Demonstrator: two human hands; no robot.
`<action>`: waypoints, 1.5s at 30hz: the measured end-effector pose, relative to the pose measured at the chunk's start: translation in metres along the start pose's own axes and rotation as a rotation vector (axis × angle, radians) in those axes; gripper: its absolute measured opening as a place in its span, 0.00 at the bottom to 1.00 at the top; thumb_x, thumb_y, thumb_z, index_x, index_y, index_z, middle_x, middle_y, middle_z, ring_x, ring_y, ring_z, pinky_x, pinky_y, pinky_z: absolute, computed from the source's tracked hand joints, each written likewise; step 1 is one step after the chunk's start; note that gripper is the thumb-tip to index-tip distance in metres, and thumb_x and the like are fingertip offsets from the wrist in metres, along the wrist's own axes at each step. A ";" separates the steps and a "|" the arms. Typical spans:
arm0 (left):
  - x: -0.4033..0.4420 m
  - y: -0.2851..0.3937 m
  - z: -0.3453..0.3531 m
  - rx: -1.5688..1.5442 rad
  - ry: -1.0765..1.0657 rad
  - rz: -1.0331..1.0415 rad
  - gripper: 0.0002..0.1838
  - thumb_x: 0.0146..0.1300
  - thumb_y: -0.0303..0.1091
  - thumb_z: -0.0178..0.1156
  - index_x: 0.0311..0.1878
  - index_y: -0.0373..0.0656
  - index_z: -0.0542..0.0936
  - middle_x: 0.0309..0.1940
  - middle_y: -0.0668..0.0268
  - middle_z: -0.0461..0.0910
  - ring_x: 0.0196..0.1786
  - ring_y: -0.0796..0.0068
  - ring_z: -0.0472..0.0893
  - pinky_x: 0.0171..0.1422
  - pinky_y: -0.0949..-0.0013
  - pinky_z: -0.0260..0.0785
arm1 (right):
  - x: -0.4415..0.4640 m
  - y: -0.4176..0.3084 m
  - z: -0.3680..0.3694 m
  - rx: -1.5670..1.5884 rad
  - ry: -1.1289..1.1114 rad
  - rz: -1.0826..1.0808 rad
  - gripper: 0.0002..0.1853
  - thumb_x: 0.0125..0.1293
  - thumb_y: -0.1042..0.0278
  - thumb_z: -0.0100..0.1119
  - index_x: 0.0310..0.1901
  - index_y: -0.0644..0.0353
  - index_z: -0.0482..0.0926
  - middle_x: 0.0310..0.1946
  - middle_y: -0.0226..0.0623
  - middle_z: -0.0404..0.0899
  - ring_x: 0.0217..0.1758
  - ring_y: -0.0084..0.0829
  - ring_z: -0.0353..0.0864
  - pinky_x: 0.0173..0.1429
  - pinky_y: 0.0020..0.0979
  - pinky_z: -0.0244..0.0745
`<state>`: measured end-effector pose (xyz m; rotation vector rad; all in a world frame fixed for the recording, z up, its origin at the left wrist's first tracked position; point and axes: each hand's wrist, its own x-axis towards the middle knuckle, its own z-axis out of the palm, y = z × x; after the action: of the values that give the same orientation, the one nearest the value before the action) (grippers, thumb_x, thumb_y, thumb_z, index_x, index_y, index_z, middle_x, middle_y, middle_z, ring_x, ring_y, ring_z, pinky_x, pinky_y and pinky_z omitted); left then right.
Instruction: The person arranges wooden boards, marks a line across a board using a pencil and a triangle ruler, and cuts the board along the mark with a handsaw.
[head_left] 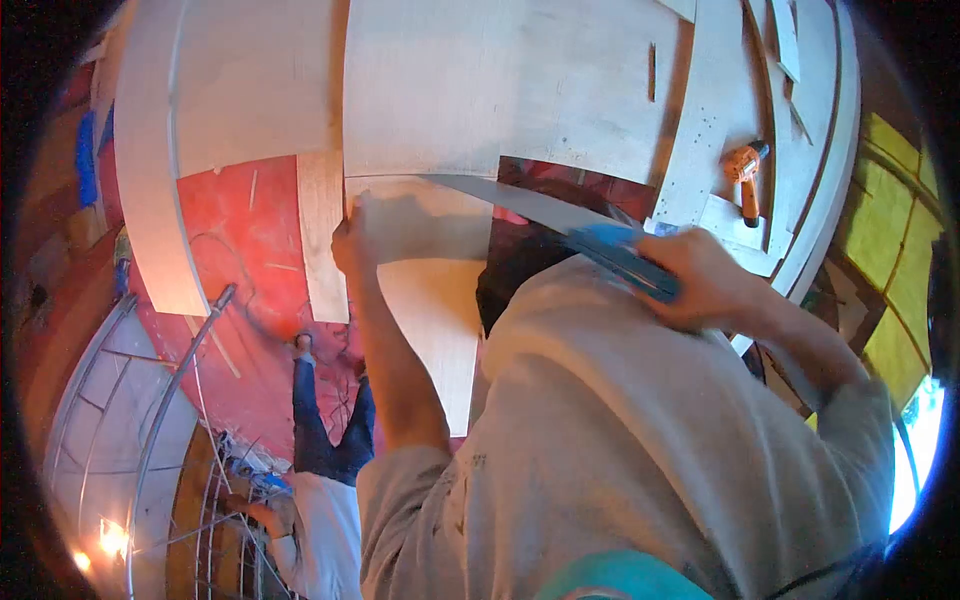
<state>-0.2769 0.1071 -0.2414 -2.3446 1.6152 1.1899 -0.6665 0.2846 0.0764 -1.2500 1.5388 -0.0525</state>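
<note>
Hands on saw and board

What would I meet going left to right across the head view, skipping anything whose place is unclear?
Metal frame → left hand → saw → orange drill → yellow surface.

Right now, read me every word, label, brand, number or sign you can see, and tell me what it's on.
No text can be read anywhere.
Saw: too blurred to make out any brand.
Drill: too small to read any label.
Shirt: small dark marks, too small to tell whether they are print.
</note>
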 end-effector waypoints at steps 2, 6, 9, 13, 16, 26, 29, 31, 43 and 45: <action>-0.005 0.004 0.000 -0.041 -0.009 0.040 0.42 0.67 0.74 0.53 0.46 0.37 0.89 0.39 0.47 0.89 0.47 0.46 0.86 0.55 0.51 0.74 | -0.063 0.019 -0.015 0.006 0.047 -0.006 0.20 0.55 0.66 0.71 0.50 0.59 0.83 0.31 0.46 0.84 0.32 0.50 0.86 0.40 0.47 0.80; -0.004 0.005 -0.001 -0.070 -0.035 0.056 0.40 0.68 0.73 0.53 0.45 0.38 0.90 0.40 0.49 0.89 0.45 0.50 0.86 0.54 0.54 0.74 | -0.113 0.001 -0.039 0.032 0.029 0.038 0.28 0.55 0.66 0.72 0.60 0.59 0.83 0.30 0.42 0.84 0.29 0.44 0.87 0.37 0.40 0.80; 0.006 -0.009 0.007 -0.095 -0.008 0.107 0.41 0.67 0.74 0.53 0.45 0.38 0.90 0.40 0.50 0.89 0.44 0.51 0.86 0.54 0.54 0.74 | -0.069 0.047 -0.001 -0.066 -0.010 0.005 0.21 0.54 0.60 0.73 0.49 0.56 0.84 0.31 0.42 0.84 0.31 0.46 0.87 0.38 0.43 0.81; 0.005 -0.003 0.006 -0.069 -0.027 0.069 0.42 0.67 0.75 0.52 0.44 0.37 0.90 0.39 0.50 0.89 0.44 0.51 0.86 0.53 0.54 0.74 | 0.102 0.068 0.083 -0.031 0.199 -0.163 0.09 0.56 0.65 0.70 0.37 0.54 0.84 0.26 0.49 0.82 0.31 0.55 0.83 0.36 0.52 0.76; -0.005 0.001 0.003 -0.067 -0.013 0.101 0.43 0.67 0.76 0.52 0.44 0.37 0.90 0.38 0.50 0.89 0.44 0.51 0.85 0.53 0.52 0.73 | 0.094 0.062 0.091 -0.027 0.267 -0.175 0.07 0.57 0.67 0.69 0.37 0.54 0.84 0.25 0.48 0.82 0.31 0.54 0.83 0.35 0.52 0.76; 0.007 -0.014 0.007 -0.009 0.014 0.071 0.43 0.67 0.77 0.49 0.42 0.39 0.90 0.39 0.50 0.89 0.47 0.48 0.86 0.55 0.49 0.73 | 0.097 0.082 0.083 0.142 0.276 -0.328 0.06 0.64 0.65 0.70 0.36 0.56 0.83 0.25 0.44 0.81 0.29 0.50 0.81 0.34 0.45 0.74; -0.012 -0.003 0.003 0.035 0.076 0.078 0.44 0.66 0.77 0.49 0.42 0.39 0.89 0.39 0.50 0.89 0.48 0.47 0.85 0.57 0.48 0.73 | 0.086 0.078 0.080 0.183 0.322 -0.373 0.08 0.66 0.64 0.70 0.35 0.57 0.83 0.25 0.44 0.80 0.27 0.48 0.80 0.34 0.44 0.72; -0.017 -0.002 0.000 -0.046 0.053 0.097 0.44 0.66 0.78 0.48 0.42 0.40 0.89 0.40 0.49 0.89 0.50 0.45 0.85 0.57 0.47 0.73 | 0.086 0.078 0.079 0.199 0.317 -0.385 0.09 0.66 0.64 0.71 0.34 0.58 0.82 0.25 0.44 0.80 0.27 0.48 0.80 0.33 0.44 0.72; -0.024 0.012 -0.002 0.085 0.020 0.045 0.46 0.65 0.80 0.47 0.48 0.41 0.89 0.47 0.46 0.88 0.53 0.43 0.84 0.59 0.45 0.73 | 0.076 0.127 0.084 0.172 0.336 -0.309 0.09 0.66 0.64 0.72 0.35 0.59 0.82 0.25 0.44 0.79 0.28 0.46 0.80 0.34 0.44 0.73; 0.000 -0.020 0.015 0.117 0.049 0.021 0.46 0.65 0.80 0.47 0.47 0.41 0.89 0.47 0.46 0.88 0.54 0.43 0.84 0.59 0.45 0.73 | 0.064 0.103 0.081 0.147 0.387 -0.388 0.07 0.66 0.68 0.72 0.39 0.60 0.84 0.25 0.43 0.79 0.25 0.38 0.80 0.32 0.39 0.72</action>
<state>-0.2686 0.1228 -0.2590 -2.3081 1.6803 1.0191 -0.6656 0.3295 -0.0623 -1.4603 1.5567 -0.6813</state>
